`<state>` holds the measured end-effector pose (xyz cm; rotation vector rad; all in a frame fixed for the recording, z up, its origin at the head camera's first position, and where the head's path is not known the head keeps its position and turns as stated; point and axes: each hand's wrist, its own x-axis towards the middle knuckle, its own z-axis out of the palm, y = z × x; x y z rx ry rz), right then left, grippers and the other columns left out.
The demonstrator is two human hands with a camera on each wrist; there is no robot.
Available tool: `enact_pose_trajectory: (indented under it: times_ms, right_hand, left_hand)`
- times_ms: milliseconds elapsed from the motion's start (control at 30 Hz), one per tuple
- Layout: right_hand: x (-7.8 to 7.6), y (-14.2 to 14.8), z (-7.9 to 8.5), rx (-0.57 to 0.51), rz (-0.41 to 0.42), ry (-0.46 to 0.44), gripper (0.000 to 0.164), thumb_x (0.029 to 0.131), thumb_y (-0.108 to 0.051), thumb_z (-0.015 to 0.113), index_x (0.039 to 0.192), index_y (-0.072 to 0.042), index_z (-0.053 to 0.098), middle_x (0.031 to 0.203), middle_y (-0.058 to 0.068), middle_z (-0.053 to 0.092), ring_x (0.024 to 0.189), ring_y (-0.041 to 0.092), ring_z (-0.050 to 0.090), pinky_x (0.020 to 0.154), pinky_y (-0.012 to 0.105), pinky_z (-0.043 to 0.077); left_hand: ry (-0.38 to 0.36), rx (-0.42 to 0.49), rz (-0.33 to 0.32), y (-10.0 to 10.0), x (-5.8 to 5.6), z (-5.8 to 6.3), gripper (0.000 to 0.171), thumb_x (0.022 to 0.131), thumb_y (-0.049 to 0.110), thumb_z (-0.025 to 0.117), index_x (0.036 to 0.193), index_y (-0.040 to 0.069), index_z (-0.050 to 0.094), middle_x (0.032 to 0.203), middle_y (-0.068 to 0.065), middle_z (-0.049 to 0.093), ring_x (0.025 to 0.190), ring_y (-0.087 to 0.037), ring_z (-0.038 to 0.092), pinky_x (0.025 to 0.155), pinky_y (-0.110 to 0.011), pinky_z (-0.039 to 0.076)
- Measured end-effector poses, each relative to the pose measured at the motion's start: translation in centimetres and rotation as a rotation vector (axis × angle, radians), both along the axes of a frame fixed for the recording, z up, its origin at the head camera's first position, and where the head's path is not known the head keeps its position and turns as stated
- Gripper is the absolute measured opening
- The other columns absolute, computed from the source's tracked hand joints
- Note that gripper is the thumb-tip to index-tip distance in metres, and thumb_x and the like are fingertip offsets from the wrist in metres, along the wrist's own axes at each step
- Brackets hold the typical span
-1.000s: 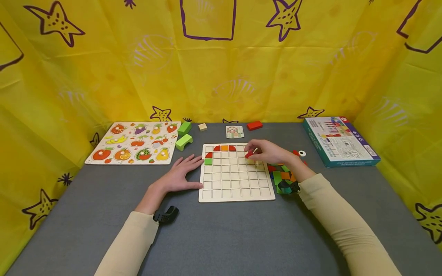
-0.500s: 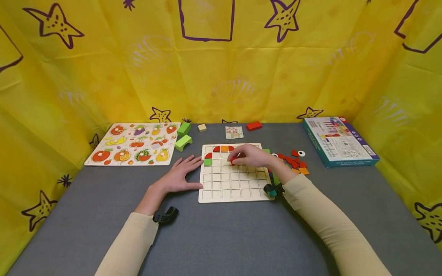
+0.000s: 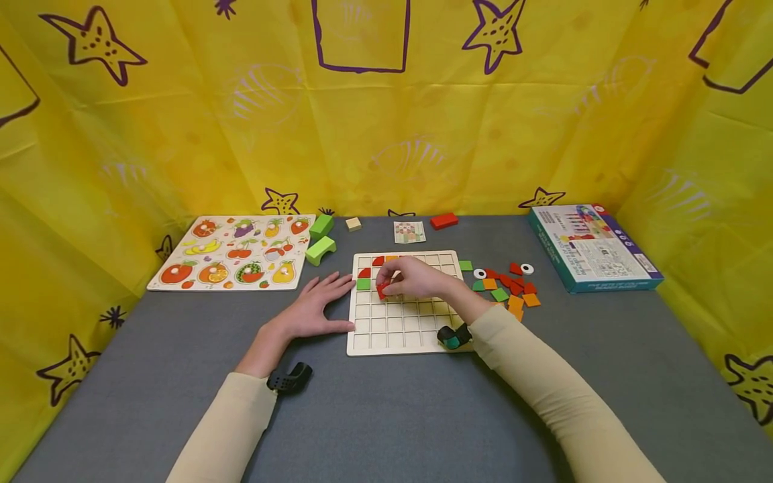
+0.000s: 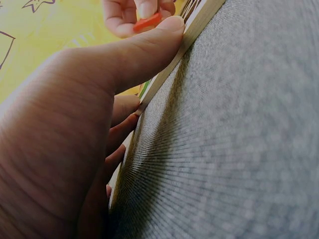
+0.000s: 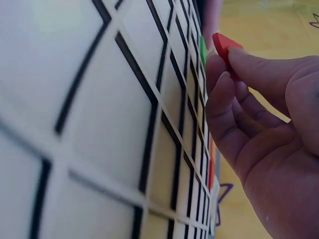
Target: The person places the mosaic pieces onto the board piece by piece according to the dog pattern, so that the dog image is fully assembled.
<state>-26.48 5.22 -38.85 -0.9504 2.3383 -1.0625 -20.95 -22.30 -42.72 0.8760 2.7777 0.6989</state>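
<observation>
My right hand [image 3: 413, 278] pinches a red tile [image 3: 382, 290] between thumb and fingertips over the left part of a wooden grid board [image 3: 410, 329]. The right wrist view shows that red tile [image 5: 225, 46] held tilted, apart from the board; its full outline is covered by the fingers. Fingers spread, my left hand [image 3: 317, 305] rests on the table with thumb and fingertips against the board's left edge. A red rounded tile [image 3: 364, 273] sits in the left column above a green square tile [image 3: 363, 284]. In the top row lies another red tile [image 3: 378, 261]; an orange tile [image 3: 392, 258] is partly hidden.
Loose tiles [image 3: 515, 303] and white rings [image 3: 527, 269] lie right of the board. Behind it are a pattern card [image 3: 409, 232], a red block [image 3: 444, 220] and green blocks [image 3: 321, 250]. A fruit puzzle [image 3: 235, 251] stands left, a box [image 3: 594, 248] right.
My right hand has moved left across the board with the red tile, from its upper right towards the green square. More loose tiles show at the right. The left hand stays put.
</observation>
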Motion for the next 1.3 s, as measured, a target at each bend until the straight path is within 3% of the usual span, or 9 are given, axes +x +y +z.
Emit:
enact_pose_trajectory:
  times_ms: [267, 433, 700, 1033, 1300]
  right_hand:
    - [-0.1, -1.5, -0.2, 0.056, 0.007, 0.013, 0.014, 0.094, -0.004, 0.071, 0.108, -0.006, 0.070, 0.094, 0.001, 0.066, 0.086, 0.017, 0.058, 0.075, 0.027, 0.048]
    - [-0.2, -2.5, -0.2, 0.082, 0.030, 0.026, 0.016, 0.095, -0.007, 0.072, 0.111, -0.006, 0.071, 0.097, 0.001, 0.066, 0.088, 0.017, 0.058, 0.079, 0.026, 0.048]
    - [0.1, -3.6, -0.3, 0.139, 0.091, 0.154, 0.020, 0.095, -0.010, 0.073, 0.114, -0.005, 0.073, 0.098, 0.000, 0.067, 0.090, 0.015, 0.060, 0.084, 0.027, 0.049]
    - [0.3, -4.3, -0.2, 0.144, 0.124, 0.256, 0.013, 0.092, -0.009, 0.076, 0.104, -0.005, 0.074, 0.091, 0.000, 0.066, 0.085, 0.015, 0.059, 0.081, 0.026, 0.048]
    - [0.3, -4.8, -0.2, 0.155, 0.120, 0.264, 0.008, 0.092, -0.005, 0.075, 0.100, -0.005, 0.073, 0.090, 0.001, 0.065, 0.083, 0.014, 0.059, 0.080, 0.026, 0.049]
  left_hand:
    - [0.004, 0.003, -0.005, 0.0, 0.0, 0.0, 0.095, 0.085, 0.058, 0.074, 0.158, 0.011, 0.036, 0.163, -0.006, 0.030, 0.152, -0.033, 0.014, 0.117, -0.060, 0.003]
    - [0.003, 0.012, -0.008, -0.1, 0.0, 0.0, 0.094, 0.085, 0.056, 0.075, 0.158, 0.011, 0.037, 0.163, -0.007, 0.031, 0.152, -0.033, 0.014, 0.117, -0.060, 0.003]
    - [-0.001, 0.012, -0.004, -0.2, -0.1, -0.1, 0.094, 0.084, 0.058, 0.074, 0.158, 0.012, 0.037, 0.163, -0.006, 0.031, 0.152, -0.031, 0.014, 0.118, -0.059, 0.003]
    - [-0.004, 0.007, -0.004, -0.2, -0.1, 0.1, 0.094, 0.085, 0.057, 0.075, 0.158, 0.011, 0.037, 0.163, -0.006, 0.031, 0.152, -0.032, 0.014, 0.117, -0.060, 0.003]
    - [-0.005, 0.013, -0.001, -0.1, -0.2, 0.0, 0.094, 0.085, 0.058, 0.074, 0.158, 0.013, 0.036, 0.163, -0.005, 0.030, 0.152, -0.032, 0.014, 0.117, -0.060, 0.003]
